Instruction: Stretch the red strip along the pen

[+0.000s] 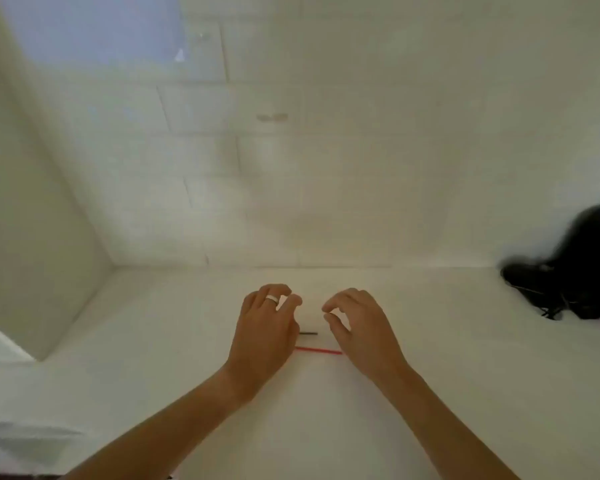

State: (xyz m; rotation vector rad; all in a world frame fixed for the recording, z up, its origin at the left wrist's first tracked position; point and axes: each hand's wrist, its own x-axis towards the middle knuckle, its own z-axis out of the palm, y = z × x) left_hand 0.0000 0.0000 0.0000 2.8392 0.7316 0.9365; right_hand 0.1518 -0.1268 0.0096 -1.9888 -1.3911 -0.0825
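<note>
White table [430, 341] under white brick wall [326, 168]; I see left hand [264, 332] and right hand [359, 327] loosely curled, grasping nothing, above black stick [309, 333] and red stick [317, 350].

Two bare hands are above a white table [430, 341], close to each other. The left hand [265, 327] wears a pale ring [272, 299]; its fingers are loosely curled. The right hand [357, 323] is also curled, holding nothing visible. Between them lie a short black stick [308, 333] and a red stick [317, 350]. A black bundle [575, 271] lies far right.
</note>
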